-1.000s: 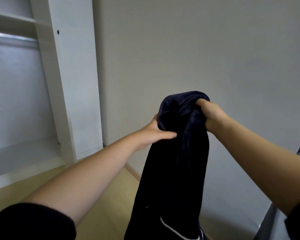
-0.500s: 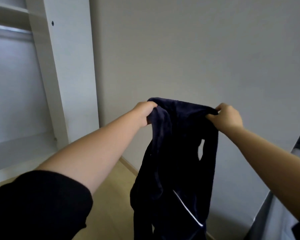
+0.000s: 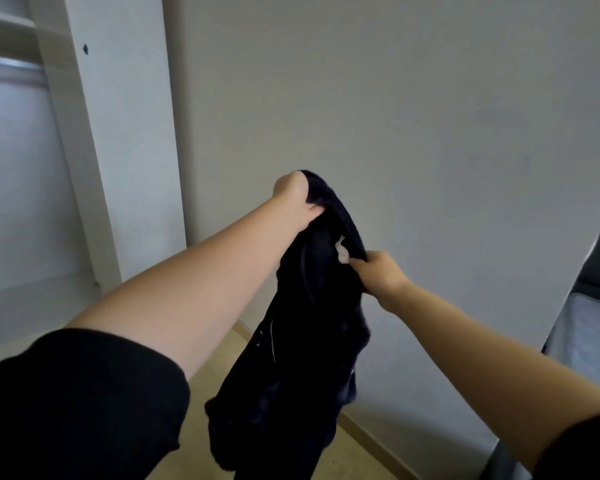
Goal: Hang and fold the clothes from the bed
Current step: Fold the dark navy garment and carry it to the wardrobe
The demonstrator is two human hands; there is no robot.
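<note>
Gripping the dark garment (image 3: 302, 341) high, the left hand (image 3: 293, 199) is holding it up; the right hand (image 3: 381, 271) fingers (image 3: 359, 263) are pinching it beside its white label (image 3: 342, 252).

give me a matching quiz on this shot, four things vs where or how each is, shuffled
Things: 1 left hand; 2 right hand; 3 dark garment; 4 mattress
States: a hangs toward the floor; b right edge of view; c grips the garment's highest point; d pinches fabric beside the white tag
Pairs: 1-c; 2-d; 3-a; 4-b
</note>
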